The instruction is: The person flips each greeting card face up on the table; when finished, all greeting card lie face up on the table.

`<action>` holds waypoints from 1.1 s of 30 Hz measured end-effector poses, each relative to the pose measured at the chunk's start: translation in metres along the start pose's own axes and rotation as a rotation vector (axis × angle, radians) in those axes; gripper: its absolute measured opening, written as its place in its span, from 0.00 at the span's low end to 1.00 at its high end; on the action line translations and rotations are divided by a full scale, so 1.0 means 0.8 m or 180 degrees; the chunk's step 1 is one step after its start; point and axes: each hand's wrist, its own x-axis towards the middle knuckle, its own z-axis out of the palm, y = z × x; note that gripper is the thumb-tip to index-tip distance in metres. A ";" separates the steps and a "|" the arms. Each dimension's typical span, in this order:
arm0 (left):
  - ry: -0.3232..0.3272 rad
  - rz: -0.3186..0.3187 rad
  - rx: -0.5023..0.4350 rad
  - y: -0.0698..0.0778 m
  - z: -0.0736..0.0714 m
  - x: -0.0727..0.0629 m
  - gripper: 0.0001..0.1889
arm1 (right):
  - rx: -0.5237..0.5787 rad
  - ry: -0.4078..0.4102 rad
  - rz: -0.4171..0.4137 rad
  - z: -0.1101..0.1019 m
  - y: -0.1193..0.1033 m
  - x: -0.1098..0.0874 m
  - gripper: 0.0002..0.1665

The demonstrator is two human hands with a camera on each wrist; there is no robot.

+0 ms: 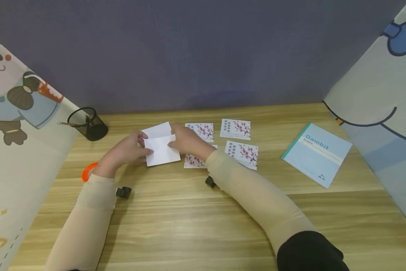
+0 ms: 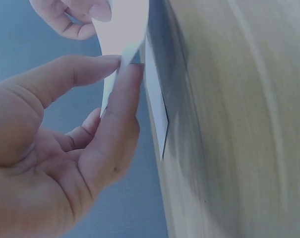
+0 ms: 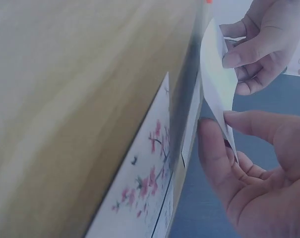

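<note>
Both hands hold a blank white card (image 1: 162, 151) just above the left part of the table. My left hand (image 1: 130, 148) pinches its left edge between thumb and fingers; my right hand (image 1: 189, 141) pinches the upper right edge. In the left wrist view the card (image 2: 122, 29) bows slightly between the hands. Another white card (image 1: 157, 130) lies behind it, partly covered. Right of it are several cards printed with pink blossoms and dark characters, such as the blossom card (image 1: 235, 129); my right hand and forearm partly hide some of them.
A light blue notebook (image 1: 316, 154) marked "Gambit" lies on the right of the wooden table (image 1: 176, 218). At the back left stands a black mesh pen holder (image 1: 96, 130) with a pencil-like stick. An orange round object (image 1: 87, 172) is partly behind my left wrist.
</note>
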 end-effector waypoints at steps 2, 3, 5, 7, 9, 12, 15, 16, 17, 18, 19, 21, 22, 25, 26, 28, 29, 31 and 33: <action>0.0027 -0.0015 -0.0043 0.003 -0.001 0.000 0.37 | 0.0006 0.0081 0.0007 -0.003 0.000 -0.001 0.27; 0.0044 -0.0021 -0.0064 0.004 -0.001 0.001 0.38 | -0.0006 0.0122 0.0005 -0.004 0.000 -0.001 0.28; 0.0087 -0.0031 -0.0106 0.006 -0.001 0.000 0.38 | -0.0011 0.0170 0.0011 -0.007 0.000 -0.002 0.28; 0.0144 -0.0052 -0.0093 0.007 -0.002 0.000 0.37 | -0.0037 0.0203 0.0016 -0.010 -0.001 -0.003 0.29; 0.0200 -0.0059 -0.0057 0.009 -0.002 -0.001 0.36 | -0.0065 0.0221 0.0028 -0.014 -0.002 -0.004 0.30; 0.0251 -0.0056 -0.0029 0.012 -0.003 0.000 0.35 | -0.0052 0.0267 0.0031 -0.020 -0.002 -0.007 0.32; 0.0279 0.0002 -0.0058 0.015 -0.003 0.000 0.34 | 0.0003 0.0323 0.0017 -0.024 0.000 -0.010 0.32; 0.0286 0.0018 -0.0071 0.016 -0.003 0.000 0.33 | 0.0012 0.0346 0.0003 -0.024 0.001 -0.011 0.31; 0.0290 0.0040 -0.0091 0.017 -0.002 0.000 0.33 | 0.0042 0.0367 -0.0006 -0.025 0.002 -0.012 0.31; 0.0298 0.0063 -0.0113 0.018 -0.002 0.000 0.32 | 0.0056 0.0381 -0.0013 -0.026 0.003 -0.013 0.31; 0.0304 0.0089 -0.0138 0.019 -0.002 0.000 0.31 | 0.0073 0.0391 -0.0020 -0.027 0.003 -0.014 0.31; 0.0311 0.0139 -0.0203 0.021 -0.002 -0.001 0.30 | 0.0100 0.0422 -0.0029 -0.028 0.005 -0.015 0.31; 0.0316 0.0168 -0.0240 0.023 -0.002 -0.001 0.30 | 0.0124 0.0438 -0.0034 -0.029 0.005 -0.015 0.31; 0.0344 0.0251 -0.0331 0.028 -0.002 -0.002 0.29 | 0.0151 0.0525 -0.0057 -0.031 0.006 -0.015 0.31; 0.0359 0.0273 -0.0353 0.029 -0.002 -0.002 0.29 | 0.0158 0.0554 -0.0069 -0.032 0.007 -0.015 0.30; 0.0391 0.0316 -0.0405 0.030 -0.001 -0.002 0.30 | 0.0185 0.0607 -0.0120 -0.033 0.009 -0.015 0.29; 0.0409 0.0337 -0.0426 0.031 0.000 -0.002 0.30 | 0.0185 0.0625 -0.0140 -0.033 0.010 -0.015 0.28; 0.0444 0.0385 -0.0468 0.030 0.003 -0.002 0.30 | 0.0243 0.0633 -0.0171 -0.033 0.013 -0.015 0.27; 0.0490 0.0436 -0.0466 0.031 0.005 -0.003 0.29 | 0.0287 0.0631 -0.0197 -0.033 0.014 -0.015 0.26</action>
